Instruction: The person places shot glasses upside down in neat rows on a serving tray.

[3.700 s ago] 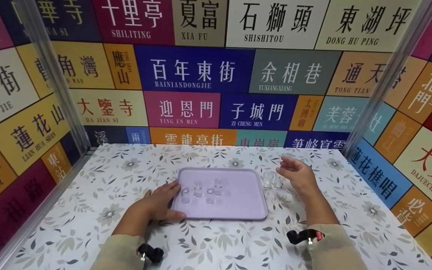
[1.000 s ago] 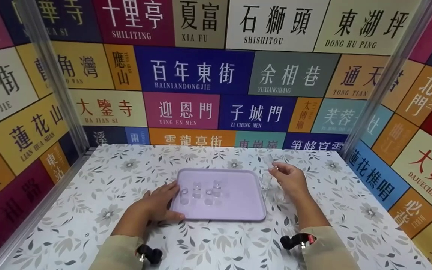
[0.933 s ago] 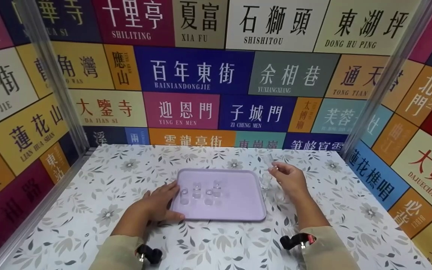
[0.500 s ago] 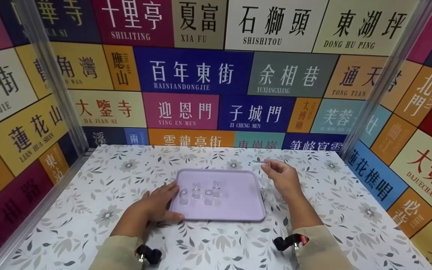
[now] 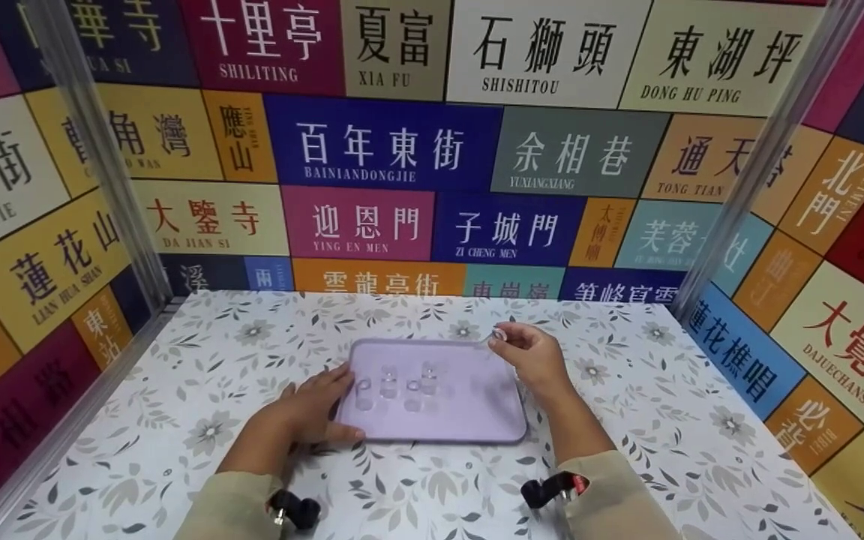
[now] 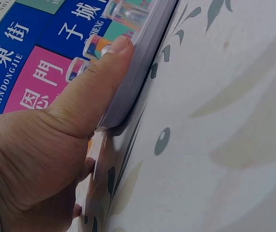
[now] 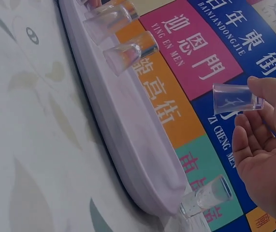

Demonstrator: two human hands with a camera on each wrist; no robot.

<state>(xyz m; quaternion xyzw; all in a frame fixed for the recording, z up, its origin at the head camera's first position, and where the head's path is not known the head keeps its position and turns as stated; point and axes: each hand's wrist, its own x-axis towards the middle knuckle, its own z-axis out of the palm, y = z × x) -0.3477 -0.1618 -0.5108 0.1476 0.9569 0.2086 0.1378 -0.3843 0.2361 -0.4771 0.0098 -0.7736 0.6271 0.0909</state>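
Note:
My left hand [image 5: 310,409] rests against the left side of the lilac tray [image 5: 473,409], with extended fingers along its edge and the thumb by the near corner. Several small clear shot glasses [image 5: 413,395] stand grouped on the tray's left half. Over the far right corner, my right hand [image 5: 537,358] pinches another shot glass [image 7: 232,99] by its narrow base. The wider mouth of that one points downward, apart from the tray. In the right wrist view, one more shot glass [image 7: 208,197] stands just beyond the tray's end; the head view mostly hides it behind my right hand.
The table [image 5: 432,487] has a white leaf-and-flower cover. Colourful sign panels [image 5: 379,142] line the back and sides, with clear corner posts [image 5: 124,195] at left and right.
Of two glasses beside the tray, my right hand has lifted one, tilted it over to mouth-down and carried it left to the tray's far right corner. The left hand stays put.

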